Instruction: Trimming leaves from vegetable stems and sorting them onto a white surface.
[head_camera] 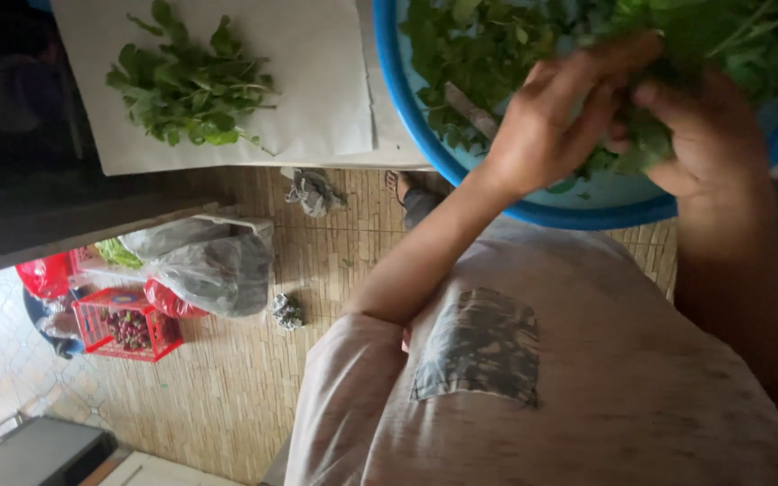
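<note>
The person's grey shirt (587,387) fills the foreground. Beyond it, left hand (547,121) and right hand (704,135) both have fingers closed on leafy greens (488,54) inside the blue basin (407,108). Picked sprigs (191,85) lie mid-sheet on white paper (317,90).

Both hands work in a blue basin (425,135) full of leafy greens (479,54). Left hand (556,121) and right hand (704,135) touch each other, fingers closed around a bunch of stems. Separate pile of greens (191,85) lies on white paper (317,72), well apart. Floor below: plastic bags (200,261), red basket (128,324). Grey shirt (542,387) fills the foreground.
</note>
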